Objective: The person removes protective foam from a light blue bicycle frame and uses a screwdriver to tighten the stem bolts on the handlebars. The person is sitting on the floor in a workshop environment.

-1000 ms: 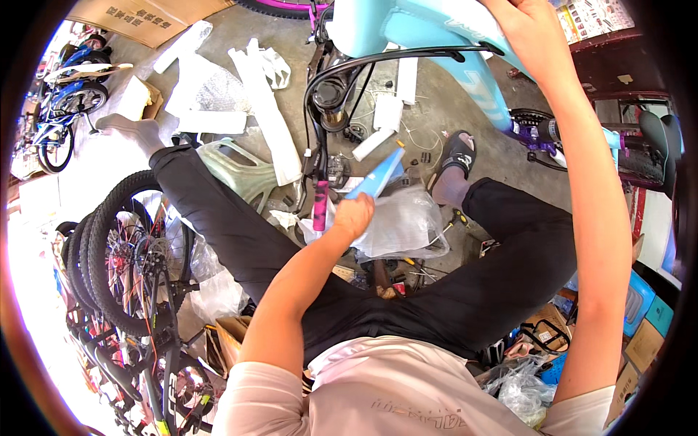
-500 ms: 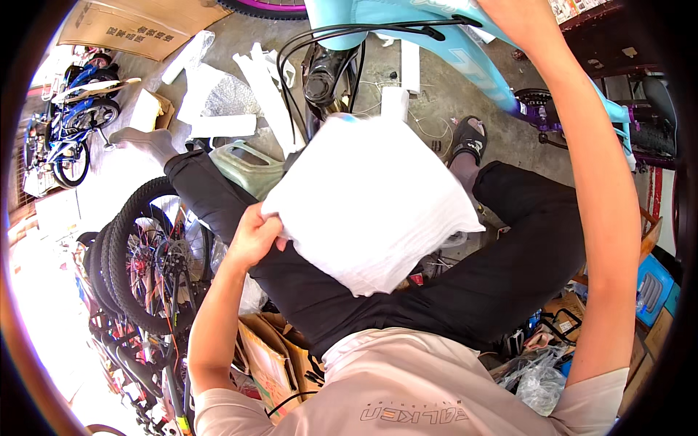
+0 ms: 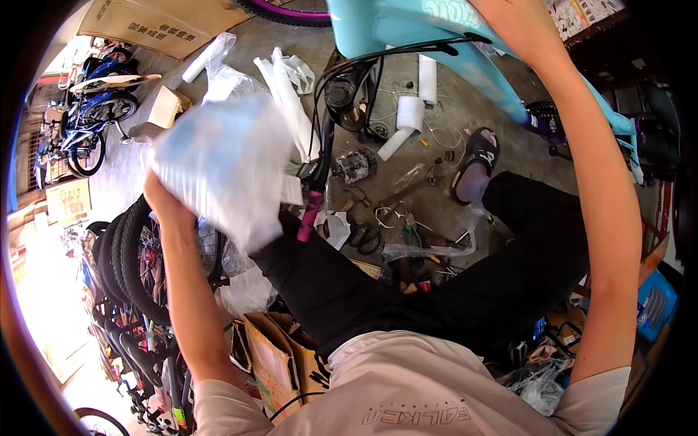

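My left hand [image 3: 166, 198] is closed on the edge of a white packing sheet [image 3: 225, 160], blurred by motion, with a bluish patch on it. The sheet hangs in the air over my left leg. My right hand [image 3: 512, 25] curves over the light blue bicycle frame [image 3: 465, 69] at the top edge, where the fingers are partly cut off. Black cables [image 3: 378, 52] loop from the frame around the fork [image 3: 342, 98]. A handlebar end with a pink grip [image 3: 310, 216] hangs down beside the sheet, near my left thigh.
Pliers [image 3: 411, 229], a hammer [image 3: 356, 196] and other tools lie on the floor between my legs. White foam rolls [image 3: 409, 114] lie beyond them. Bicycle tyres [image 3: 134, 254] crowd the left, with an open cardboard box [image 3: 269, 356] nearer. A blue bicycle [image 3: 91, 116] stands far left.
My left hand has swung the white sheet left and away from my lap, uncovering the floor tools and the pink grip. My right hand has stayed on the frame.
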Demonstrator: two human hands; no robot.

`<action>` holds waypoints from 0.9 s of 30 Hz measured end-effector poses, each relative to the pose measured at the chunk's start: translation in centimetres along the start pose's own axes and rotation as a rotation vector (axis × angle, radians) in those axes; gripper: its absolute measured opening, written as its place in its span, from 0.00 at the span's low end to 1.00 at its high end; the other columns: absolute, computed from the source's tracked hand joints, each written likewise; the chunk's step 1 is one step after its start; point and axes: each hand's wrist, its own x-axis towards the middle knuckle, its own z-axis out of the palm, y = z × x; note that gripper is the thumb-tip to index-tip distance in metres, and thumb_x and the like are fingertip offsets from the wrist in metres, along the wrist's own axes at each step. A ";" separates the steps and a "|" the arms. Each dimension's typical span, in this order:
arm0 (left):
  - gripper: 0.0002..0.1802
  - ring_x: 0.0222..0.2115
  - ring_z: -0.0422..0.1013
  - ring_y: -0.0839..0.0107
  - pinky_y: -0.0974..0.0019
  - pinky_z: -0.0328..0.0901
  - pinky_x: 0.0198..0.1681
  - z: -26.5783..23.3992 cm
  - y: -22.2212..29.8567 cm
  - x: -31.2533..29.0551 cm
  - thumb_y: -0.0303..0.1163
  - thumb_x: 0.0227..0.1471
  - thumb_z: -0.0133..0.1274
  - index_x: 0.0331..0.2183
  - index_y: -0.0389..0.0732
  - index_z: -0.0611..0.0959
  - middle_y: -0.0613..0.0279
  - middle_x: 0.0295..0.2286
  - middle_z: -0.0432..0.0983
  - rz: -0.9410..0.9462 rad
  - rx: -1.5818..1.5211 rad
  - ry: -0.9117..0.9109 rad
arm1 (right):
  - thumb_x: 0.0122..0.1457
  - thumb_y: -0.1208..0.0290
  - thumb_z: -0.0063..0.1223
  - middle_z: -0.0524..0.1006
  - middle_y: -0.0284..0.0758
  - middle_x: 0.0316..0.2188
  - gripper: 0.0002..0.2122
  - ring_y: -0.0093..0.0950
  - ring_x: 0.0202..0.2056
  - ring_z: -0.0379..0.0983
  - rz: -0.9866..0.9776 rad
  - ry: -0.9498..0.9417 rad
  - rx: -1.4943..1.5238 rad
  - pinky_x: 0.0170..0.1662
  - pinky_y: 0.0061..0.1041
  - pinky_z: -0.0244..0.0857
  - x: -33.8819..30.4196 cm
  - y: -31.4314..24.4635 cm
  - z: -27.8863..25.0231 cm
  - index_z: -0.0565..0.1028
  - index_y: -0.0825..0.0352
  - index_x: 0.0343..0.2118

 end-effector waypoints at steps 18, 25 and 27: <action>0.47 0.52 0.71 0.42 0.50 0.64 0.57 3.3 -30.1 18.8 0.52 0.47 0.64 0.56 0.26 0.68 0.33 0.48 0.74 0.009 1.291 0.005 | 0.60 0.63 0.53 0.79 0.37 0.22 0.15 0.23 0.26 0.72 0.028 0.032 0.160 0.34 0.26 0.63 0.3 2.8 0.7 0.81 0.73 0.33; 0.55 0.52 0.72 0.45 0.50 0.66 0.56 5.5 -36.5 8.3 0.53 0.40 0.69 0.57 0.30 0.60 0.37 0.51 0.74 -0.561 1.213 -0.084 | 0.66 0.62 0.52 0.78 0.28 0.26 0.15 0.17 0.32 0.70 0.135 -0.004 0.171 0.40 0.21 0.63 -0.4 1.5 0.0 0.79 0.73 0.34; 0.56 0.52 0.72 0.46 0.51 0.66 0.56 4.8 -37.2 8.8 0.54 0.39 0.69 0.57 0.31 0.59 0.37 0.52 0.73 -0.652 1.275 -0.230 | 0.67 0.64 0.51 0.78 0.29 0.28 0.15 0.17 0.33 0.70 0.075 0.057 0.179 0.42 0.21 0.63 -0.5 0.9 0.3 0.79 0.73 0.33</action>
